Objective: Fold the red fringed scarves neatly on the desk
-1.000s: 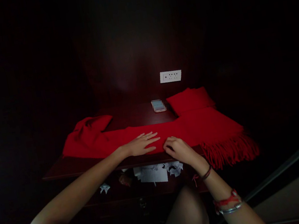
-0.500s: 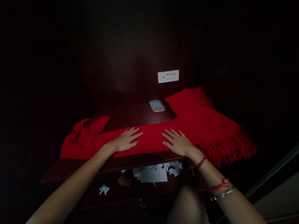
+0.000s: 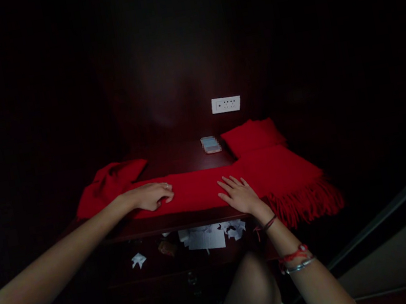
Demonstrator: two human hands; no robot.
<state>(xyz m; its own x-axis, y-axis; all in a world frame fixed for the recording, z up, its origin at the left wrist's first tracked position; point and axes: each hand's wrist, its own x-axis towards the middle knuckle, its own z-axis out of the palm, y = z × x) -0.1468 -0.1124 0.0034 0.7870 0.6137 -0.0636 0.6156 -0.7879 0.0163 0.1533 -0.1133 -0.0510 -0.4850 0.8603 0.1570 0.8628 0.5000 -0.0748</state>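
Note:
A long red scarf (image 3: 197, 189) with a fringe lies across a dark wooden desk (image 3: 173, 159). Its middle is a flat, narrow strip. The left part is bunched in a loose heap, and the right part spreads wider, its fringe hanging over the front edge. My left hand (image 3: 151, 195) is on the strip near the heap, fingers curled in against the cloth; the fingertips are partly hidden. Farther right, my right hand (image 3: 240, 195) lies flat on the scarf with its fingers spread.
A pixelated pale-blue object (image 3: 210, 145) lies at the back of the desk, below a white wall socket (image 3: 226, 104). Under the desktop, a shelf holds papers (image 3: 206, 238) and a crumpled white scrap (image 3: 138, 260). My knee (image 3: 245, 290) is below the desk.
My left hand has slid left along the scarf, and its spread fingers have curled in. My right hand stays flat on the same part of the scarf. The view has shifted slightly.

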